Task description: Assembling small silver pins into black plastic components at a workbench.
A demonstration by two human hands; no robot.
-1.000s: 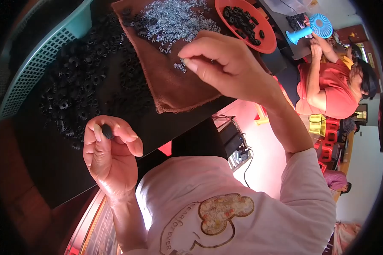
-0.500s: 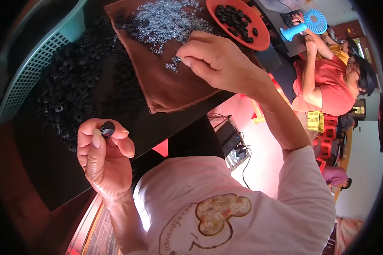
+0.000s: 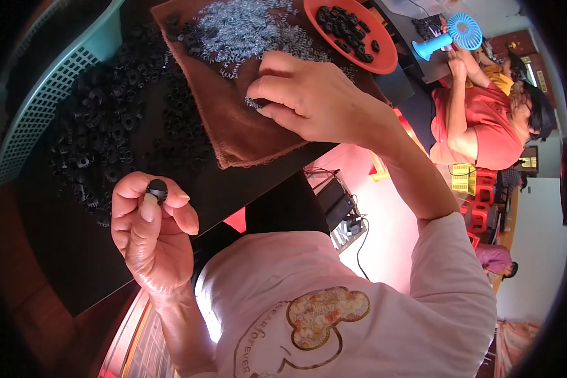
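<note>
My left hand (image 3: 160,246) pinches a small round black plastic part (image 3: 157,189) between thumb and fingers, held up in front of the table edge. Over the brown cloth (image 3: 258,145) my right hand (image 3: 302,94) is bent down, thumb and fingertips closing on small metal springs (image 3: 252,103). Just beyond it, a heap of these springs (image 3: 239,31) is spread on the cloth. Part of the heap is hidden behind the right hand. How many springs are between the fingertips cannot be made out.
Loose black ring-shaped parts (image 3: 101,132) cover the dark table (image 3: 63,252) at left, beside a green plastic basket (image 3: 57,72). A red bowl (image 3: 387,60) of black parts stands far right. Beyond are a blue fan (image 3: 464,31) and a person in red (image 3: 479,120).
My right hand has shifted slightly left and lower, covering the few stray springs on the cloth. In my left hand the black part has turned, now showing a smooth rounded top.
</note>
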